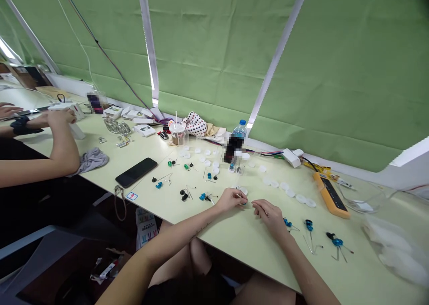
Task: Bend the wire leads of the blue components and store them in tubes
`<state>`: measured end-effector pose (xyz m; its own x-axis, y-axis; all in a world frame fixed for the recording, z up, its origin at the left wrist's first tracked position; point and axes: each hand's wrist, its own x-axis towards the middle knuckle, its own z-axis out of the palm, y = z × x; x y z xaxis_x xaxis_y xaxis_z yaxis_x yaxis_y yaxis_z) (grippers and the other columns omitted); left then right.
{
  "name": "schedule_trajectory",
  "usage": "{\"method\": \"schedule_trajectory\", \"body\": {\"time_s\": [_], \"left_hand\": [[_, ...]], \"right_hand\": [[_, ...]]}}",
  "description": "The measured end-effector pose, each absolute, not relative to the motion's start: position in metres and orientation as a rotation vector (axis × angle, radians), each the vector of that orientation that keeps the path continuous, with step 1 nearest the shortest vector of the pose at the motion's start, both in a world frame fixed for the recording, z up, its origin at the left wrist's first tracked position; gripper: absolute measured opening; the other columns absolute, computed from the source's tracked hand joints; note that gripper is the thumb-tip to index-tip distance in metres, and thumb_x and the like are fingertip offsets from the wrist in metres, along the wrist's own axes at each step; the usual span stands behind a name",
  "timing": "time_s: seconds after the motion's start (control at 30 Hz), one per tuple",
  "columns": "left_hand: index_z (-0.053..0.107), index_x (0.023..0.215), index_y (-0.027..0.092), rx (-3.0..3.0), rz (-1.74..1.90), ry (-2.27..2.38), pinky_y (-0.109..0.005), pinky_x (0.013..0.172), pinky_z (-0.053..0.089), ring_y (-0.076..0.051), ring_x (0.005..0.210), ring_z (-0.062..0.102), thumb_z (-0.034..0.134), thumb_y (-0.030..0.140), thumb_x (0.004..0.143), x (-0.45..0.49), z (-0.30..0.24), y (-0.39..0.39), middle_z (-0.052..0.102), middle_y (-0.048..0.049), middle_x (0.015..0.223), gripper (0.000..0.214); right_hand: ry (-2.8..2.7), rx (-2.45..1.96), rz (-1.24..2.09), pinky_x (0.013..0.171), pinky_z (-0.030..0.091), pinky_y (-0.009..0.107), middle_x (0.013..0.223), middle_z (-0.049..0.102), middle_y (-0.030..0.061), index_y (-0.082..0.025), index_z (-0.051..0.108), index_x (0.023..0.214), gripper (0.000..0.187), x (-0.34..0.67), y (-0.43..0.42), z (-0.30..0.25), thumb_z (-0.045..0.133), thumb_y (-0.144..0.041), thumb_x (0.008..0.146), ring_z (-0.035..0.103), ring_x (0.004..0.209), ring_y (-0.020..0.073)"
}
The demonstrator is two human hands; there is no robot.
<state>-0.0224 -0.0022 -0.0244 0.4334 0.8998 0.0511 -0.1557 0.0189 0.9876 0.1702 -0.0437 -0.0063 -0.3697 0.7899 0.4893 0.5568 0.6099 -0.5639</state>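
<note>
My left hand [231,199] rests on the pale table [248,238], its fingers pinched on a small blue part [243,202]. My right hand [270,214] lies just to the right, fingers curled, thumb and forefinger pinching a thin metal wire that reaches toward the blue part. Several small blue, green and black knobbed parts with wire legs [185,193] lie scattered to the left. More blue ones [337,242] lie to the right. White round caps [287,188] are strewn behind my hands.
A black phone [136,172], a drink cup [177,134], a water bottle [239,130], a yellow meter [330,194] and a clear plastic bag [395,247] stand around. Another person's arms [50,148] rest on the table at left. Green blinds hang behind.
</note>
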Motion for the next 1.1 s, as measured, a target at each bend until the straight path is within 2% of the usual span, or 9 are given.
{"method": "schedule_trajectory", "body": {"time_s": [0.2,0.3,0.37,0.5,0.57,0.7,0.93,1.1], "left_hand": [[0.069,0.077,0.011,1.341,0.915,0.768,-0.03,0.063,0.054,-0.014,0.061,0.059,0.073,0.04,0.06,-0.023,-0.021,-0.005,0.062,-0.0032,0.068,0.034],[0.068,0.075,0.01,1.345,0.924,0.772,-0.03,0.062,0.054,-0.014,0.062,0.059,0.073,0.043,0.061,-0.023,-0.019,-0.005,0.061,-0.004,0.068,0.036],[0.067,0.076,0.009,1.314,0.929,0.756,-0.03,0.062,0.055,-0.014,0.062,0.059,0.073,0.045,0.061,-0.023,-0.019,-0.005,0.061,-0.0042,0.068,0.039],[0.066,0.079,0.008,1.229,0.95,0.72,-0.033,0.064,0.056,-0.014,0.062,0.06,0.075,0.047,0.059,-0.024,-0.018,-0.005,0.061,-0.0048,0.069,0.044],[0.066,0.078,0.008,1.223,0.945,0.715,-0.033,0.064,0.056,-0.014,0.061,0.06,0.075,0.046,0.059,-0.025,-0.017,-0.005,0.061,-0.0054,0.07,0.044],[0.066,0.079,0.008,1.236,0.915,0.712,-0.031,0.063,0.055,-0.013,0.059,0.06,0.075,0.046,0.059,-0.025,-0.019,-0.004,0.062,-0.0059,0.071,0.044],[0.067,0.077,0.01,1.268,0.962,0.727,-0.031,0.063,0.054,-0.014,0.061,0.06,0.074,0.039,0.061,-0.024,-0.026,-0.001,0.062,-0.0043,0.069,0.034],[0.07,0.08,0.013,1.485,1.018,0.858,-0.028,0.072,0.049,-0.016,0.073,0.061,0.07,0.031,0.065,-0.026,-0.02,-0.001,0.068,-0.0062,0.08,0.022]], "right_hand": [[-1.787,-1.189,0.671,0.048,0.05,0.026,0.065,0.062,0.0021,-0.019,0.06,0.1,0.031,0.166,-0.043,-0.012,0.045,-0.044,0.089,0.057,0.049,0.0135],[-1.756,-1.195,0.686,0.049,0.052,0.027,0.065,0.062,0.0015,-0.02,0.06,0.103,0.032,0.165,-0.043,-0.014,0.045,-0.045,0.089,0.057,0.05,0.0138],[-1.798,-1.179,0.599,0.054,0.053,0.028,0.073,0.064,0.0038,-0.021,0.061,0.102,0.03,0.165,-0.042,-0.013,0.044,-0.043,0.09,0.059,0.055,0.0144],[-1.917,-1.103,0.333,0.072,0.053,0.033,0.104,0.061,0.0093,-0.023,0.061,0.108,0.026,0.167,-0.041,-0.008,0.045,-0.034,0.091,0.063,0.082,0.0189],[-1.956,-1.064,0.234,0.077,0.052,0.033,0.102,0.061,0.0085,-0.024,0.063,0.104,0.023,0.169,-0.039,-0.007,0.045,-0.032,0.091,0.062,0.087,0.0201],[-2.006,-1.022,0.176,0.072,0.052,0.032,0.09,0.064,0.0064,-0.024,0.066,0.094,0.019,0.173,-0.037,-0.007,0.048,-0.029,0.09,0.062,0.08,0.0189],[-2.003,-1.078,0.342,0.06,0.048,0.029,0.077,0.061,0.0038,-0.021,0.063,0.095,0.018,0.169,-0.044,-0.004,0.046,-0.026,0.092,0.057,0.061,0.0145],[-1.971,-1.133,0.423,0.057,0.047,0.029,0.072,0.059,0.004,-0.021,0.062,0.086,0.022,0.165,-0.046,-0.003,0.045,-0.034,0.091,0.055,0.058,0.0155]]}}
